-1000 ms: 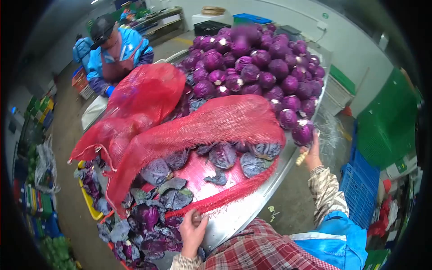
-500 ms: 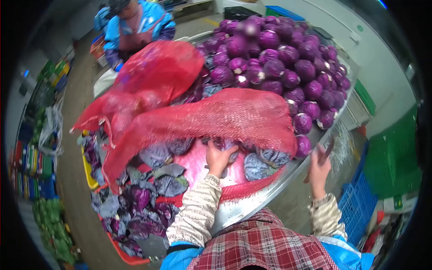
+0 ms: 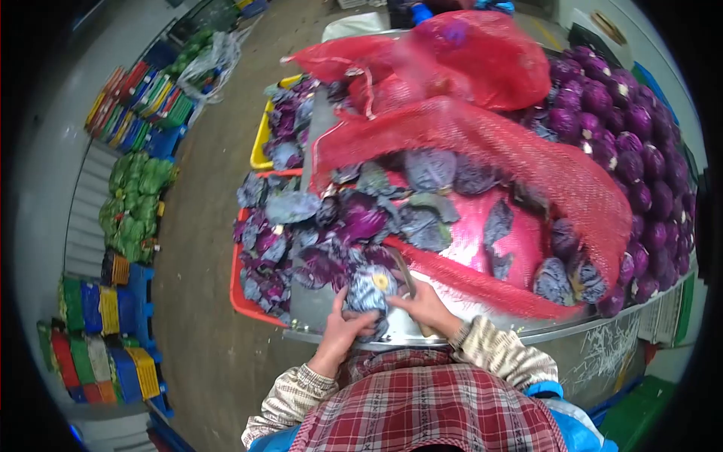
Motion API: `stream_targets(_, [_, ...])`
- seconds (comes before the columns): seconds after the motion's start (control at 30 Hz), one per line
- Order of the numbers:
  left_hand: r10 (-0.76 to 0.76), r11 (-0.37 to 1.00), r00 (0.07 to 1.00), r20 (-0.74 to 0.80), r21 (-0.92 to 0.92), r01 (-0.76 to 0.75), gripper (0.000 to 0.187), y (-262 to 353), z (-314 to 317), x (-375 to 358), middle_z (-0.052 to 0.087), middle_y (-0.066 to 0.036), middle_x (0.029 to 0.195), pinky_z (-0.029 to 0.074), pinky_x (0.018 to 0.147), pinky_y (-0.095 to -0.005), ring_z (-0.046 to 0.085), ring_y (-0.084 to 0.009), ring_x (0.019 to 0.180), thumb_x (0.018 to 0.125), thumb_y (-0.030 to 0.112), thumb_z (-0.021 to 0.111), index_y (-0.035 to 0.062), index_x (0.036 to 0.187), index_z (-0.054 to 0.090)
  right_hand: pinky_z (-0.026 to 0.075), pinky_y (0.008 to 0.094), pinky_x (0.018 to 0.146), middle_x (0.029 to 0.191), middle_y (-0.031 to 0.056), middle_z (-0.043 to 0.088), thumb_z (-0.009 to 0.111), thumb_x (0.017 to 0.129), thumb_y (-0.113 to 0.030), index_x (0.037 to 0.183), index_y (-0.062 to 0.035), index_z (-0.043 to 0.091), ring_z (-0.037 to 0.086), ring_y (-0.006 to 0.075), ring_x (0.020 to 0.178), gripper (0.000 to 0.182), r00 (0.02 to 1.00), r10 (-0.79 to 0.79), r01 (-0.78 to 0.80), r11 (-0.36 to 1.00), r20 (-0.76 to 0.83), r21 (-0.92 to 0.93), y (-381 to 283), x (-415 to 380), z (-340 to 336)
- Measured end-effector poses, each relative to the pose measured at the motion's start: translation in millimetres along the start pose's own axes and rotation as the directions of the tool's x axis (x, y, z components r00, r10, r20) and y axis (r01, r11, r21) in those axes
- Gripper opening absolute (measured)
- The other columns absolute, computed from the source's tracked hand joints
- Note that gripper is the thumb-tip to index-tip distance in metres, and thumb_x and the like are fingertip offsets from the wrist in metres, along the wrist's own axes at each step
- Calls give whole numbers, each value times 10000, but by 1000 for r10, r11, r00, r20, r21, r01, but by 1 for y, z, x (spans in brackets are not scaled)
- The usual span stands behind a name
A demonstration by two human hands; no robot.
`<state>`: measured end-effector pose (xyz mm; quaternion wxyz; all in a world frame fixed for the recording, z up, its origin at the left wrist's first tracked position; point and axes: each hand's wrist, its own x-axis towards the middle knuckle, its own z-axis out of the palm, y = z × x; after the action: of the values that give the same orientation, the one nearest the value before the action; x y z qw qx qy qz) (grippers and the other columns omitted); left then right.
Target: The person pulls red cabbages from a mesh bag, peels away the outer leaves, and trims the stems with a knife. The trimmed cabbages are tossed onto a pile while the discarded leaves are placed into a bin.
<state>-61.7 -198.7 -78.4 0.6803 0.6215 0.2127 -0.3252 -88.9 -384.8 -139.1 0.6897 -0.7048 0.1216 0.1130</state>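
A red cabbage (image 3: 364, 295) with bluish outer leaves is held at the table's front edge, its pale round stem end facing up. My left hand (image 3: 341, 333) wraps its left and lower side. In my right hand (image 3: 429, 307) is a knife (image 3: 404, 270), blade pointing up beside the cabbage; the fingers partly hide the handle. The thumb of that hand is close to the cabbage's right side. Just beyond lie loose purple leaves (image 3: 331, 264). A red mesh sack (image 3: 482, 139) lies open on the table, with untrimmed cabbages (image 3: 553, 281) at its mouth.
Trimmed purple cabbages (image 3: 633, 166) are piled at the right. An orange-red crate (image 3: 239, 290) and a yellow crate (image 3: 260, 143) hold leaves along the table's left end. Another red sack (image 3: 497, 60) lies farther back, near a person's blue-gloved hand (image 3: 422, 13). Stacked crates (image 3: 105, 309) stand far left.
My left hand has brought a cabbage out from the sack's mouth to the front edge. My right hand, with the knife, has come in from the right beside it. The view has swung left.
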Motion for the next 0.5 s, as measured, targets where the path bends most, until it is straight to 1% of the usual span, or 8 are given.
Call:
stream_targets(0.07, [279,759,960,27,606,-238,788,-3,-29,3,593,-163,1093,508,553,-292,634,-171,689,763,283,767,57,1398,359,419,248,511,697,-16,537,764,780,-295,1338,-4,476,514,76,584,693,967,228,-246,952,113,182,-9,12,15])
stream_targets(0.1, [352,618,935,-43,761,-198,914,3,-35,7,545,-192,1102,501,600,-331,614,-213,747,638,361,846,71,1379,396,405,239,501,683,-31,541,762,783,-289,1324,4,487,504,65,579,673,974,199,-214,967,111,141,-16,16,24])
stream_targets(0.13, [347,629,937,-52,754,-190,914,1,-41,14,545,-192,1102,501,600,-331,614,-213,747,638,361,846,71,1379,396,456,253,572,737,14,613,765,779,-294,1312,15,491,573,98,630,674,985,151,-158,983,84,91,-9,23,35])
stream_targets(0.2, [683,312,731,15,898,-310,963,-1,-48,26,498,-182,1089,493,708,-378,583,-271,871,561,392,874,87,1360,431,486,274,679,798,77,670,772,770,-312,1290,27,503,627,137,717,676,998,49,-50,999,36,12,-7,30,45])
stream_targets(0.27, [616,385,788,-23,881,-275,952,0,-54,35,478,-160,1080,472,799,-401,541,-320,970,536,436,874,109,1328,460,498,313,771,954,163,675,755,781,-314,1269,44,503,672,225,798,656,996,76,-69,981,36,-181,-8,26,42])
stream_targets(0.37, [866,-40,452,214,931,-364,944,7,-51,47,451,-211,1119,485,766,-421,545,-363,965,504,512,863,42,1224,473,517,406,652,955,187,590,631,850,-191,1318,-27,458,628,356,688,525,921,-382,239,704,-73,-669,-10,8,40])
stream_targets(0.4, [867,-38,447,218,925,-377,944,8,-51,52,451,-211,1119,485,766,-421,545,-363,965,504,512,863,42,1224,473,517,406,652,955,187,590,631,850,-191,1318,-27,458,628,356,688,525,920,-383,231,698,-81,-678,-15,4,40])
stream_targets(0.5, [552,304,817,168,871,-385,984,20,-42,65,504,-236,1084,508,740,-459,591,-400,927,506,535,851,-58,1150,400,467,397,458,759,118,516,589,835,-95,1268,-42,485,593,276,601,448,884,-462,300,449,69,-841,-26,-1,40])
